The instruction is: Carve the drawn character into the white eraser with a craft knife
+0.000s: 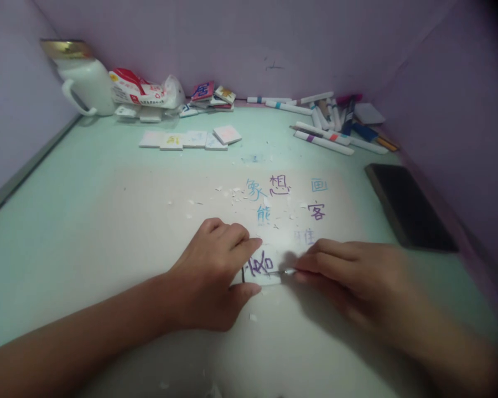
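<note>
A small white tile (269,279) with a purple character drawn on it lies flat on the table. My left hand (216,273) grips its left part, index finger at the far edge and thumb at the near edge. From the right, my right hand (348,271) pinches a slim tool (288,272) whose shiny tip touches the tile. Most of that tool is hidden by my fingers, so its kind is unclear. White scraps (235,194) are strewn on the table beyond my hands. Blue and purple characters (279,186) are written on the tabletop there.
White tiles (196,138) lie in a row farther back. Behind them are a white mug (89,85), a red-and-white plastic packet (145,91) and coloured tiles (203,91). Several markers (323,142) are heaped at the back right. A dark phone (410,207) lies at the right; walls enclose the back and sides.
</note>
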{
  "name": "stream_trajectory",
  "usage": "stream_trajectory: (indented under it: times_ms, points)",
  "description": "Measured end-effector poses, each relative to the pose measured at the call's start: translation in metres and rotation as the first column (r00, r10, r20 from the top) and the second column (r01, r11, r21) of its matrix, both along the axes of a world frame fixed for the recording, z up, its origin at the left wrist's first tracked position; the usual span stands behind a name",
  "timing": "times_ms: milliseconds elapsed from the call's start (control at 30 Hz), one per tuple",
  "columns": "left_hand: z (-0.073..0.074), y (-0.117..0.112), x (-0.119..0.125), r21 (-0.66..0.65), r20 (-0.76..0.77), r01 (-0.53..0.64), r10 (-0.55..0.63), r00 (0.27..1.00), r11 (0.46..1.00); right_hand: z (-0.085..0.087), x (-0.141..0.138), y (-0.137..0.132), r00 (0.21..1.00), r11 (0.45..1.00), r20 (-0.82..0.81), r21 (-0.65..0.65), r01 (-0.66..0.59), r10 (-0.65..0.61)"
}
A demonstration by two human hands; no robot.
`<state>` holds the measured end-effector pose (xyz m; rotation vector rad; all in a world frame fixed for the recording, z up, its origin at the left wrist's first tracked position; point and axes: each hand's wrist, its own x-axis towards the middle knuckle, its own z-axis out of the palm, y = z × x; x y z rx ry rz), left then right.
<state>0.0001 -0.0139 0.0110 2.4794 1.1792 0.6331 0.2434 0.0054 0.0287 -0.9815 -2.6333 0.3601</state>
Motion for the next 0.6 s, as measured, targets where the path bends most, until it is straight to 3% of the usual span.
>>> stream_trajectory:
  times_ms: [267, 367, 433, 500, 600]
  points:
    - [0.000, -0.002, -0.001, 0.070, -0.029, -0.002, 0.004, 1.000, 0.998, 0.005, -0.006, -0.005, 0.996, 0.989, -0.053, 0.122, 0.079, -0.073]
    - [0.009, -0.004, -0.001, 0.280, -0.017, 0.034, -0.031, 0.999, 0.959, 0.013, -0.005, -0.008, 0.953, 0.964, -0.230, 0.135, 0.230, -0.195]
    - [0.017, -0.004, 0.000, 0.378, 0.051, 0.078, -0.105, 0.993, 0.923, 0.019, -0.005, -0.013, 0.869, 0.915, -0.368, 0.099, 0.391, -0.332]
    - [0.025, -0.002, 0.001, 0.164, 0.174, 0.087, -0.116, 0.978, 0.983, 0.023, -0.006, -0.019, 0.753, 0.840, -0.457, 0.023, 0.541, -0.473]
    - [0.031, 0.000, 0.002, -0.072, 0.133, 0.101, -0.091, 0.987, 0.992, 0.025, -0.011, -0.025, 0.638, 0.756, -0.486, -0.075, 0.650, -0.597]
